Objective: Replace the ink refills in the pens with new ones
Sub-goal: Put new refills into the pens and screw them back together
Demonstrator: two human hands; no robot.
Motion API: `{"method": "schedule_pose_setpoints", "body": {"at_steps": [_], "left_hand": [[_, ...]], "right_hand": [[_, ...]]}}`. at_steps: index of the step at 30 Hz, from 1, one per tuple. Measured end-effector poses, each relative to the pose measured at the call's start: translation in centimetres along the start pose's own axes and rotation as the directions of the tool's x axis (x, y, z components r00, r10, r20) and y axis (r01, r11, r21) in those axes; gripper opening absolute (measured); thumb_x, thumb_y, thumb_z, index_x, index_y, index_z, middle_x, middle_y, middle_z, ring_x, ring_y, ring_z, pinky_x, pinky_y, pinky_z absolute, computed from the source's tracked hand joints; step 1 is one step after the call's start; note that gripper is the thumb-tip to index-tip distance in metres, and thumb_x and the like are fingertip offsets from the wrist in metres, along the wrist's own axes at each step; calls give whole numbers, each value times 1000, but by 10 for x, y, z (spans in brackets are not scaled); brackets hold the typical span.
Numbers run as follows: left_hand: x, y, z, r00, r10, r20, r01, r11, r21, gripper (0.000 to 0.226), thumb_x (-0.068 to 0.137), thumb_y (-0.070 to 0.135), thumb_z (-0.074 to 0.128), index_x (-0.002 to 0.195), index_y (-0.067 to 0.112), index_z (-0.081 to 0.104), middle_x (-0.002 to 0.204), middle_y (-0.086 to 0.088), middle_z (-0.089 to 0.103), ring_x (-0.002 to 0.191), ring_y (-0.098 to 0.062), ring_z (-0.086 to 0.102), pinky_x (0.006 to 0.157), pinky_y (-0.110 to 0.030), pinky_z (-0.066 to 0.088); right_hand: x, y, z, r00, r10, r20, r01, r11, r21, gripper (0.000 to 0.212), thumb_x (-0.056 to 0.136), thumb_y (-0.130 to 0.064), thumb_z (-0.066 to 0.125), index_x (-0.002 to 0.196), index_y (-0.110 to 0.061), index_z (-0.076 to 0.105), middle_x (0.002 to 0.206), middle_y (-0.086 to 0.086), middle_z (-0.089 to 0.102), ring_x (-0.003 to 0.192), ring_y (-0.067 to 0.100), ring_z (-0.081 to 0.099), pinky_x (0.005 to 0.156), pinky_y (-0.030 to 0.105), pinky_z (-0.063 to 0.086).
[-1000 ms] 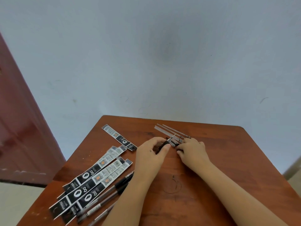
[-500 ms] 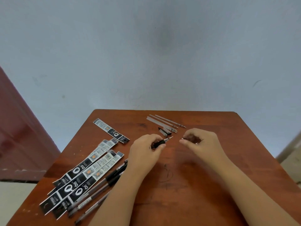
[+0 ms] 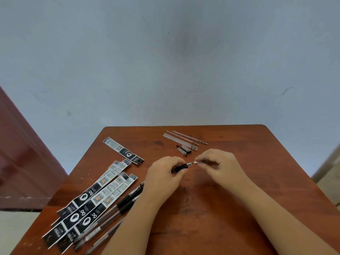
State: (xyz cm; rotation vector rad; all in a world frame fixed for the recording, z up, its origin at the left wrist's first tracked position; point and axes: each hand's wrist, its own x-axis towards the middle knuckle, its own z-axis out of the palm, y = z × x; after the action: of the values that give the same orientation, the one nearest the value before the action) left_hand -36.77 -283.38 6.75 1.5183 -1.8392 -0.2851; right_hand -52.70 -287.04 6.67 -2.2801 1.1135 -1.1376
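**Pen held at both ends as refill change goes on at wooden table**

A brown wooden table point(image 3: 239, 208) set against a pale blue wall point(image 3: 165, 61) is seen from above, its contents sorted by kind, which is judged to keep new stock apart from old. Along the left side a fan of black-and-white refill packets point(image 3: 95, 197) is laid, one further packet point(image 3: 123, 150) lying apart nearer the far edge. Just beside the fan, several dark pens point(image 3: 110, 218) are lined up toward the near edge, partly hidden by the left forearm; whether these are done or waiting cannot be told. Near the far edge a small cluster of thin clear refills point(image 3: 184, 139) is placed, tips pointing right, with a short dark pen part point(image 3: 184, 150) just beside them, judged to be set aside for reassembly.

Above mid-table the pen being worked on point(image 3: 182, 166) is held between both hands. The left hand point(image 3: 163, 178) is curled round its black grip section, keeping it steady, while the right hand point(image 3: 219, 166) is pinched on the silvery tip piece point(image 3: 196, 162) at the pen's front end, a hold judged to suit screwing that piece on or off. The pen appears slim, with a black grip and a metallic point; its rear is hidden inside the left hand
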Motion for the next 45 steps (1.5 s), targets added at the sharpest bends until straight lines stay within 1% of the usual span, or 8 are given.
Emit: {"method": "schedule_pose_setpoints", "body": {"at_steps": [7,18,23,27,31,37,43,45], "left_hand": [[0,1,-1,998,57,29,-57,998,-13,14,81,19,64,94,16,69,90,3,66,85,-11,56,78,-24,44],[-2,-2,0,987,140,81,-136,990,-46,30,77,27,48,95,15,68,89,2,66,84,-11,57,76,-23,45],[-2,-3,-1,990,132,55,-129,990,-56,32,77,26,47,98,13,68,91,0,66,87,-12,57,76,-14,38],[-1,-1,-1,987,142,77,-138,989,-50,30,77,25,49,97,13,69,90,-1,67,86,-13,58,78,-23,43],[-2,-1,0,982,160,101,-157,987,-37,29,77,25,51,97,13,68,89,-1,67,86,-13,58,79,-24,43],[-1,-2,0,988,140,70,-137,990,-45,26,78,24,52,96,13,68,89,0,66,86,-14,58,78,-25,45],[-2,-1,1,984,150,92,-146,988,-42,29,78,25,50,98,13,68,89,-1,66,86,-14,58,78,-25,44],[-2,-2,1,985,154,83,-152,988,-37,23,82,21,54,99,13,68,91,-1,66,87,-15,58,79,-26,44]], "right_hand": [[-1,0,1,997,-4,75,3,1000,17,19,72,-17,57,82,-9,71,76,-14,59,78,-15,53,67,6,43],[0,-2,3,986,76,152,-67,996,-61,24,81,-32,36,70,-21,54,60,-17,44,62,-1,49,66,14,36],[-2,0,0,989,75,125,-80,996,36,27,74,-29,51,95,-17,64,83,-24,54,80,-3,56,67,7,44],[-1,1,1,994,40,105,-43,999,26,26,74,-35,52,80,-14,68,70,-23,54,75,-8,55,66,4,40],[-1,1,0,990,65,128,-64,998,-8,41,74,-50,34,69,-21,62,61,-6,60,61,9,55,83,17,40],[-2,0,0,993,22,117,-24,1000,15,21,72,-22,55,84,-11,67,72,-26,51,76,-13,54,65,4,42],[-1,-1,1,988,67,140,-59,996,-60,32,80,-32,42,71,-12,65,61,-6,55,55,7,48,77,34,45],[-1,-2,1,987,70,147,-62,996,-57,27,80,-35,41,71,-19,60,61,-10,52,56,5,49,71,27,45]]}}
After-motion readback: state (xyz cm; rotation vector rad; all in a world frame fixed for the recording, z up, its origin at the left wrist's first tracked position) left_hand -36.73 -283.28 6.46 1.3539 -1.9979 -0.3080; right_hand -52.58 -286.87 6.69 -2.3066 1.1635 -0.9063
